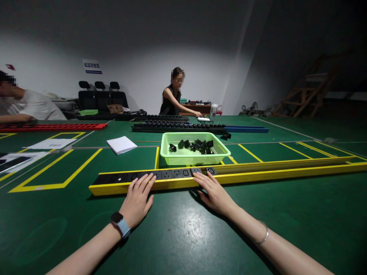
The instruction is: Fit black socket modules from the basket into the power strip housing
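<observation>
A long yellow channel (169, 185) lies across the green table in front of me, its left part filled with a row of black socket modules (177, 174). The right part of the channel is a bare trough. My left hand (139, 200) rests with fingers stretched over the near wall, fingertips on the modules. Farther right, my right hand (212, 191) lies with its fingers extended on the last modules in the row. Just behind the channel stands a light green plastic basket (195, 159) holding several loose black modules (197, 145).
White folded paper (122, 145) lies left of the basket. Dark and blue strips (246, 129) run across the table's far side, where a person (170, 99) reaches right. Another person (40, 105) sits far left by a red strip (65, 127). Yellow tape lines mark the tabletop.
</observation>
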The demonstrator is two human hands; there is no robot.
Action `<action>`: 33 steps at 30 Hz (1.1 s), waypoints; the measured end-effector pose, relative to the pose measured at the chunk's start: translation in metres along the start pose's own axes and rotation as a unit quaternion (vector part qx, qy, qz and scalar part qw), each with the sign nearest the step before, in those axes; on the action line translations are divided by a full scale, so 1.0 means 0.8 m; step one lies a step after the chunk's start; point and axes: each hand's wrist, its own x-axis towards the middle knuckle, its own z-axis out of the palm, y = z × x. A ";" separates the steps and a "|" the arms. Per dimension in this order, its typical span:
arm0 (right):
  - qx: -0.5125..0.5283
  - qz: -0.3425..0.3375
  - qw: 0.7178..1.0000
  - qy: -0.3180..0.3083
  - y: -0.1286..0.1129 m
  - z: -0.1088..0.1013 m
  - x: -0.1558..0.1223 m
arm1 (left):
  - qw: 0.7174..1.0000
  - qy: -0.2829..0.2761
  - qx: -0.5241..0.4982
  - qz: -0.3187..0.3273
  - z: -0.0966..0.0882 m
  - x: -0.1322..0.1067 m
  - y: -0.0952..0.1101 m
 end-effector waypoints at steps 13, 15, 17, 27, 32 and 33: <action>0.024 0.021 0.999 0.032 0.005 0.006 0.002 | 1.000 0.005 0.002 0.002 0.001 -0.001 -0.001; 0.028 0.025 0.999 0.037 0.005 0.006 0.002 | 1.000 0.003 0.003 0.001 0.001 -0.001 0.000; 0.031 0.027 0.998 0.040 0.005 0.007 0.003 | 1.000 -0.002 0.003 -0.001 0.000 -0.001 0.000; 0.040 0.039 0.997 0.055 0.005 0.007 0.005 | 1.000 -0.008 -0.003 -0.007 -0.001 -0.001 0.001; 0.034 0.045 0.996 0.065 0.001 0.007 0.007 | 1.000 -0.009 -0.001 -0.006 -0.001 -0.001 0.001; 0.030 0.047 0.996 0.065 -0.001 0.006 0.008 | 1.000 -0.010 0.000 -0.007 -0.001 -0.001 0.001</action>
